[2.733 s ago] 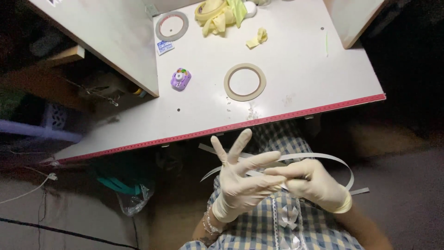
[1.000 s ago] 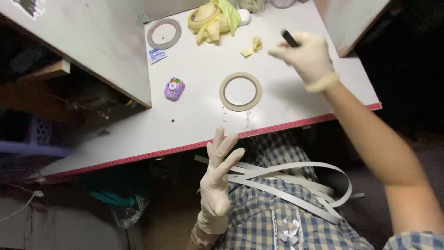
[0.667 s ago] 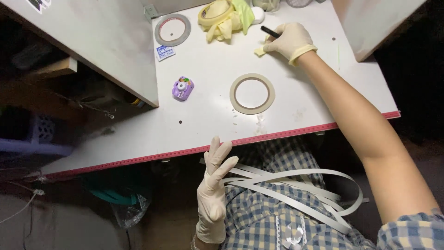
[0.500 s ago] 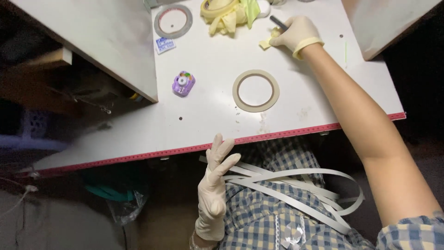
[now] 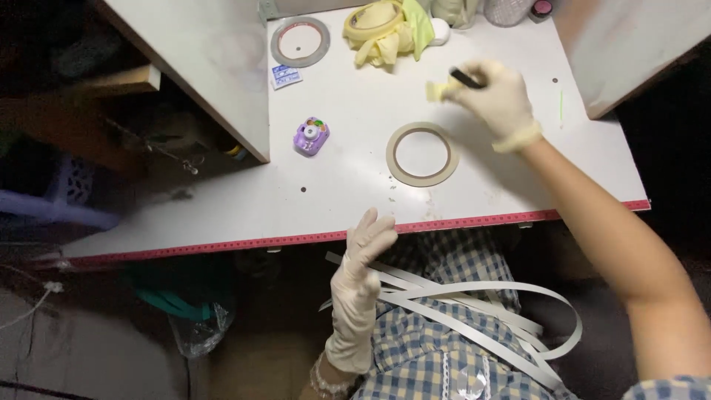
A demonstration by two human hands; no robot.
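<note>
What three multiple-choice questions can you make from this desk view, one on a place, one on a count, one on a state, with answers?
1. Where does the small purple toy sit?
A. On the white desk, left of the tan tape ring
B. On the lap
C. Inside the tan tape ring

2. How many flat tape rings lie on the desk, leaving out the yellow pile?
A. One
B. Two
C. Four

3. What is the right hand doing?
A. Resting empty
B. Gripping a thin black tool
C. Lifting the grey tape ring

Answers: 1 A, the toy stands on the desk beside the ring. 2 B, one tan, one grey. 3 B, the gloved fingers close on the tool.
</note>
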